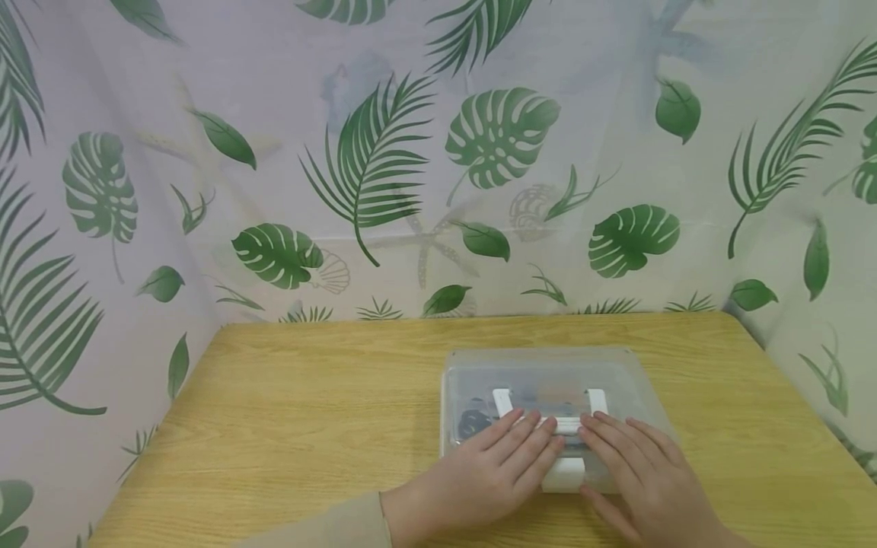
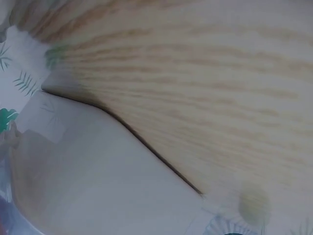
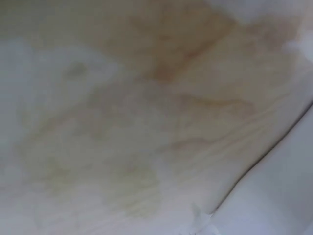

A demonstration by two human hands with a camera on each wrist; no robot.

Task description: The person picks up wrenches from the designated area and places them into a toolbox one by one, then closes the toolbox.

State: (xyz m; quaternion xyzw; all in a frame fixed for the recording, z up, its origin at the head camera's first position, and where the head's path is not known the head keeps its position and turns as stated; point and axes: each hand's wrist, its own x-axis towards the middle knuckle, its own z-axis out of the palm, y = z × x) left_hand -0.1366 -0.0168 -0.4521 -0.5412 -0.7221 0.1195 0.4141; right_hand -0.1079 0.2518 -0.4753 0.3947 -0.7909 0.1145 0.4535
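A clear plastic box [image 1: 548, 373] with a see-through lid and a white handle [image 1: 550, 407] sits on the wooden table [image 1: 308, 411], near its front edge. Dark items show dimly through the lid. My left hand [image 1: 503, 464] lies flat on the near left of the lid, fingers straight and reaching to the handle. My right hand [image 1: 644, 472] lies flat on the near right of the lid in the same way. A white latch [image 1: 564, 473] shows between the two hands. Both wrist views are blurred, showing only wood grain and a pale surface.
The table has bare wood to the left of the box and behind it. A leaf-printed curtain [image 1: 411, 167] closes off the back and both sides. A beige sleeve [image 1: 336, 525] covers my left forearm.
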